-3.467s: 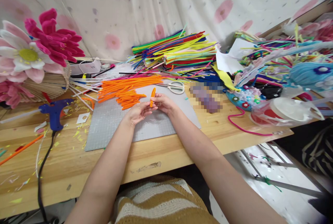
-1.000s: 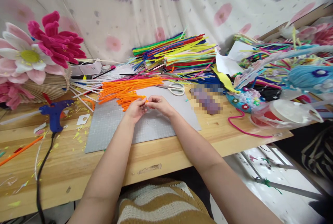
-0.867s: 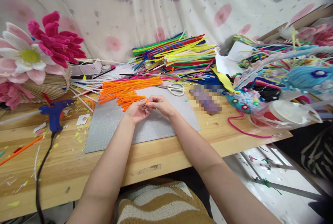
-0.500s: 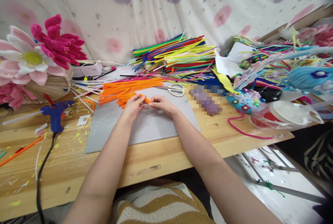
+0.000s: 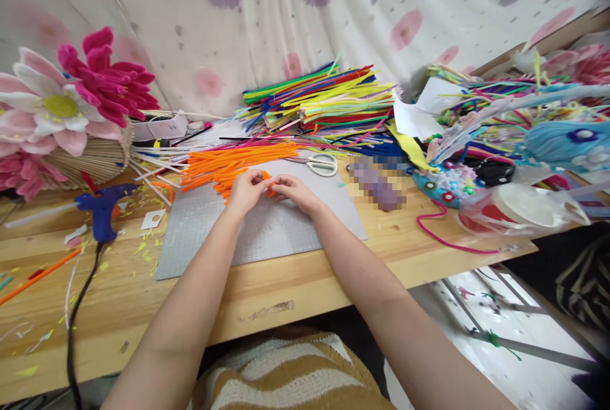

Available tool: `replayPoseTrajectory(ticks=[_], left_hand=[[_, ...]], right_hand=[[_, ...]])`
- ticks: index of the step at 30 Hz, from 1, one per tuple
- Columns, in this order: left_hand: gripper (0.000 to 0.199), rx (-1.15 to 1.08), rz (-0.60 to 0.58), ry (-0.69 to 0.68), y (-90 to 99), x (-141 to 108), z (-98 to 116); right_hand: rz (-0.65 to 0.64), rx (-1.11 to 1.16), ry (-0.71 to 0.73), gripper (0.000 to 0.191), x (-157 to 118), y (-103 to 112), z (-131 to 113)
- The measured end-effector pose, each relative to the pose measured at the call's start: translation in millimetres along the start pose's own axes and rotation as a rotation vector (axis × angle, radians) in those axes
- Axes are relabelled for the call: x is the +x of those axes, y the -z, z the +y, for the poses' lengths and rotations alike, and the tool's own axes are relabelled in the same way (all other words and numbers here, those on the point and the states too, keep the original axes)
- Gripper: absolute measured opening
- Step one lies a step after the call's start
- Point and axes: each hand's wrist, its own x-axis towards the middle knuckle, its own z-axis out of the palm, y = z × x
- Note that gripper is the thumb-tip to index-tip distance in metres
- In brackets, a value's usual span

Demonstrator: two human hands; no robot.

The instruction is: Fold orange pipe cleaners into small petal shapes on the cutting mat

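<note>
Over the grey cutting mat (image 5: 281,238), both my hands pinch one short orange pipe cleaner piece (image 5: 266,176) between their fingertips. It looks bent, though the fingers cover much of it. My left hand (image 5: 246,192) is closed on its left side, and my right hand (image 5: 296,192) grips it from the right. Just behind my left hand lies a pile of orange pipe cleaners (image 5: 214,165), partly on the mat. White-handled scissors (image 5: 321,164) rest at the mat's back edge, beyond my right hand.
A blue glue gun (image 5: 103,206) with a black cord stands on the left. Bundles of coloured pipe cleaners (image 5: 333,95) are heaped at the back. Fuzzy flowers (image 5: 61,105) rise at the far left. A clear plastic cup (image 5: 519,211) lies on the right, near a pink pipe cleaner (image 5: 441,241).
My hands have drawn closer together. The orange piece, straight and slanted before, now looks folded and raised between the fingertips. Everything else on the table stays put.
</note>
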Motion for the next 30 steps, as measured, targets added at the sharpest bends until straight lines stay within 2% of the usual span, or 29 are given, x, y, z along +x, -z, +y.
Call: replayPoseTrajectory(ticks=[3, 6, 9, 12, 17, 20, 26, 30], left_hand=[[0.029, -0.153, -0.077, 0.024, -1.5, 1, 0], [0.031, -0.145, -0.065, 0.035, -2.9, 3, -3], [0.029, -0.035, -0.035, 0.01, -0.6, 5, -6], [0.031, 0.078, -0.031, -0.06, 6.8, 5, -2], [0.022, 0.57, -0.205, -0.373, 19.2, -1, 15], [0.022, 0.768, -0.228, -0.512, 19.3, -5, 20], [0.024, 0.838, -0.216, -0.533, 11.9, -6, 16], [0.024, 0.831, -0.213, -0.494, 9.7, -7, 14]], right_hand=[[0.016, 0.007, 0.031, 0.022, 2, -1, 2], [0.077, -0.031, 0.054, 0.019, 4, -3, 4], [0.133, -0.058, 0.065, 0.017, 4, -4, 3], [0.136, 0.02, 0.035, 0.016, 2, 0, -1], [0.073, 0.218, -0.032, 0.019, -2, 6, -9], [0.076, 0.234, -0.054, 0.023, -3, 7, -9], [-0.077, 0.157, -0.088, 0.028, -5, 9, -9], [-0.048, 0.142, -0.064, 0.024, -3, 10, -8]])
